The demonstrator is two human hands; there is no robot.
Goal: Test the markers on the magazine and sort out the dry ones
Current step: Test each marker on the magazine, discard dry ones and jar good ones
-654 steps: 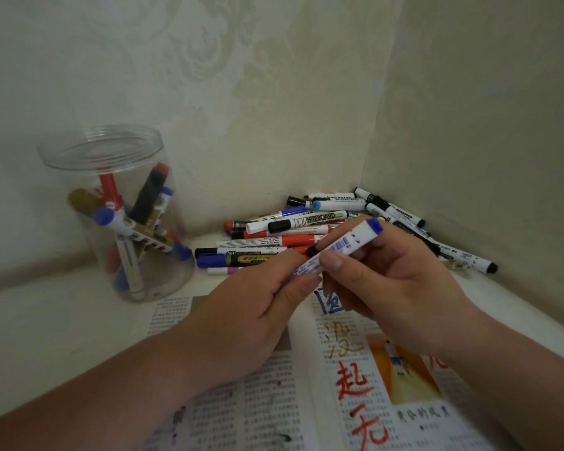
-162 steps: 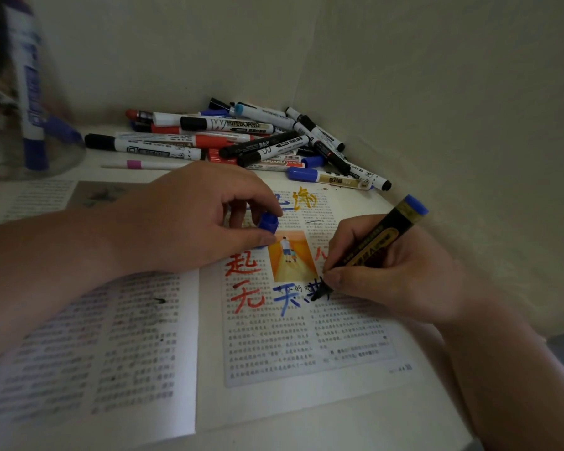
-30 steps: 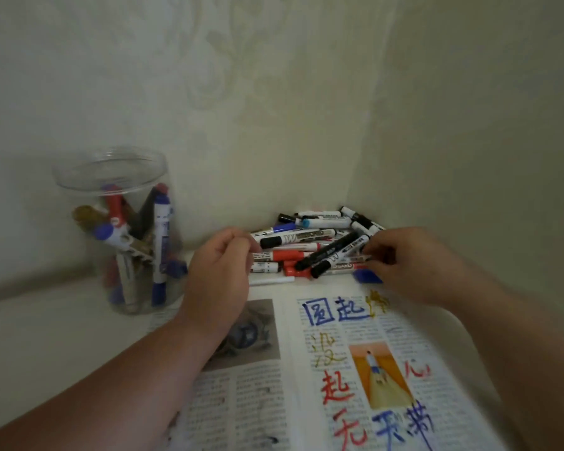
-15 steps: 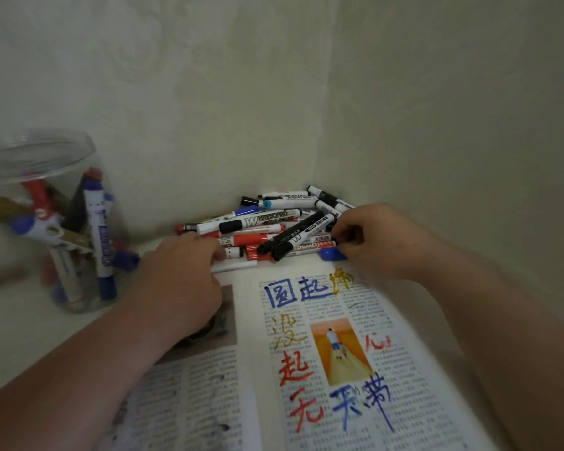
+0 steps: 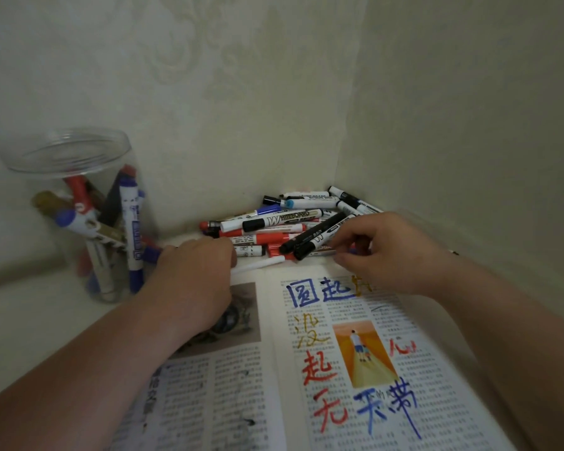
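Head view: the markers (image 5: 284, 220) lie heaped at frame centre, above the magazine (image 5: 228, 385). The left hand (image 5: 196, 278) and right hand (image 5: 388, 252) curl fingers at the pile; whether either grips a marker cannot be told. The barrels are likely light, stiff and slick; pinch 1 mid-barrel.

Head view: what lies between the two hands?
The near edge of the marker pile: black markers, red markers, a thin white stick, seen in head view.
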